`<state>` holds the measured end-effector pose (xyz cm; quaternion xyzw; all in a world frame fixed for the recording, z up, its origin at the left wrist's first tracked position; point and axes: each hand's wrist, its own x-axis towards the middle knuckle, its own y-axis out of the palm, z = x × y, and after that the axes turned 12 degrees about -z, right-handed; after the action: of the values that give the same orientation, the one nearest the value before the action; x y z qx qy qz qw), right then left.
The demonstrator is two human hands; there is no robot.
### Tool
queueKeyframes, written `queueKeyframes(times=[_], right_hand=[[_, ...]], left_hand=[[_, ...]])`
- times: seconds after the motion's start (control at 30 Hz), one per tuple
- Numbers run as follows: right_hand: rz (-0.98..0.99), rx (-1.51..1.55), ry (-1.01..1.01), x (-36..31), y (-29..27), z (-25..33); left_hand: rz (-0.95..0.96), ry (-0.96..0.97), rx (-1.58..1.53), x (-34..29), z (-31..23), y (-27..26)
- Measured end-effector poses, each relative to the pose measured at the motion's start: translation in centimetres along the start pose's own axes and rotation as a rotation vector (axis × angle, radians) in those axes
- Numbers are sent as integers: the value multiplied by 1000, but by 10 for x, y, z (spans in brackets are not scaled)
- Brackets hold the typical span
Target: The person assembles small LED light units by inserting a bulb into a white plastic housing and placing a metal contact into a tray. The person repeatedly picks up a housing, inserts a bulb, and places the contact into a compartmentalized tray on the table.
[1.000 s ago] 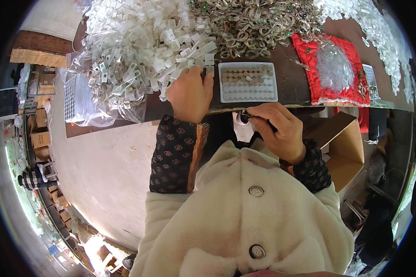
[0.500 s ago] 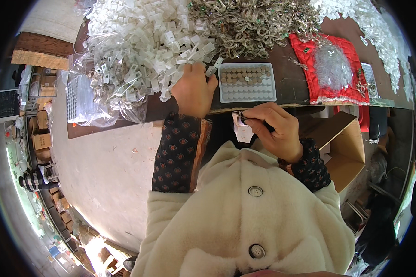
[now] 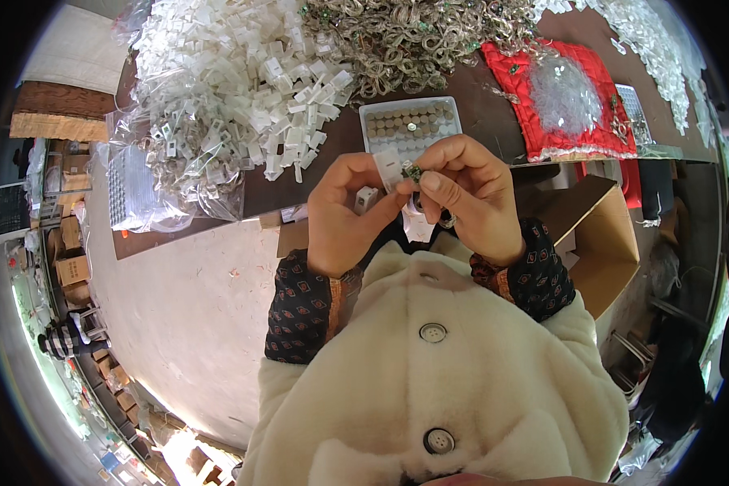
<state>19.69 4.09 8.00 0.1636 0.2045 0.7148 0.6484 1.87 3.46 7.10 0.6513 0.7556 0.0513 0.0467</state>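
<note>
Both hands are raised together in front of the tabletop's near edge. My left hand point(image 3: 344, 215) is closed on a white plastic case point(image 3: 389, 168), a flat boxy piece; a second white piece point(image 3: 366, 199) shows inside its curled fingers. My right hand point(image 3: 478, 198) pinches a small green circuit board point(image 3: 413, 172) against the case. Something round and shiny point(image 3: 447, 217) sits under the right fingers, too hidden to name. Just beyond the hands lies a white tray point(image 3: 455, 105), partly filled with rows of round flat button cells point(image 3: 389, 123).
White plastic cases point(image 3: 211, 73) are heaped at the left, with clear bags point(image 3: 134, 190) beside them. Behind the tray lies a pile of coiled wires point(image 3: 413, 40). A red quilted cloth point(image 3: 502, 73) bears clear strands. Below the table's right side stands an open cardboard box point(image 3: 607, 251).
My left hand has come back from the heap with a white case. My right hand has risen to meet it, bringing the circuit board against the case. The view has shifted slightly.
</note>
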Motion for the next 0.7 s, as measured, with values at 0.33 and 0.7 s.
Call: queueKeyframes(times=[0.33, 0.7], right_hand=[[-27, -111, 23, -7, 1, -1], [-113, -502, -341, -17, 10, -8]], left_hand=[[61, -194, -178, -18, 17, -13], [-137, 44, -123, -29, 16, -3]])
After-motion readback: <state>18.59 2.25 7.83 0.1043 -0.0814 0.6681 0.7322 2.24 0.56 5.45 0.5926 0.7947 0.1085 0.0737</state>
